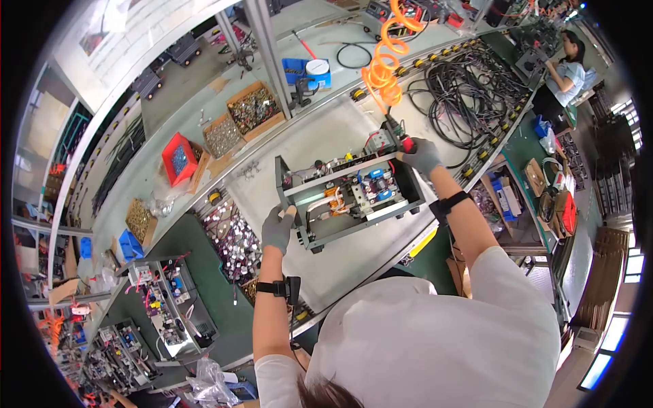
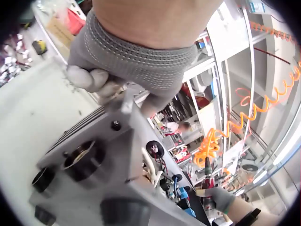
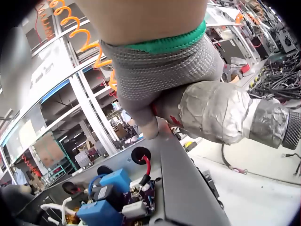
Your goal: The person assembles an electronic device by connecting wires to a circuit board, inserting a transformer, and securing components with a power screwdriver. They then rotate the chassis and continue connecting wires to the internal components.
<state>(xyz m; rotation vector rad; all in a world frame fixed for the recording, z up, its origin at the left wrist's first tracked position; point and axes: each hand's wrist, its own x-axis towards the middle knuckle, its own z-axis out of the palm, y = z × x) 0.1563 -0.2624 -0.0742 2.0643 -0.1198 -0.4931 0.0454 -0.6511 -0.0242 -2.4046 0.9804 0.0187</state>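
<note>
A grey metal chassis (image 1: pixel 326 241) with blue, white and orange parts inside stands on the light work surface. My gloved left hand (image 1: pixel 277 230) grips its left end; in the left wrist view the curled fingers of the left hand (image 2: pixel 101 82) lie at the panel's edge, above the black round feet. At the far right corner my gloved right hand (image 1: pixel 423 156) holds a power driver (image 1: pixel 394 128) hanging on an orange coiled hose (image 1: pixel 382 75). The right wrist view shows the driver's taped body (image 3: pixel 216 113) beside the right hand (image 3: pixel 160 80), with fingertips touching the chassis edge.
Black cables (image 1: pixel 469 95) lie coiled at the far right. Along the back stand a red bin (image 1: pixel 179 160) and cardboard boxes of small parts (image 1: pixel 253 109). Connectors (image 1: pixel 235 238) fill a tray at the left. More chassis (image 1: pixel 170 309) stand at lower left. Another person (image 1: pixel 566 75) is at far right.
</note>
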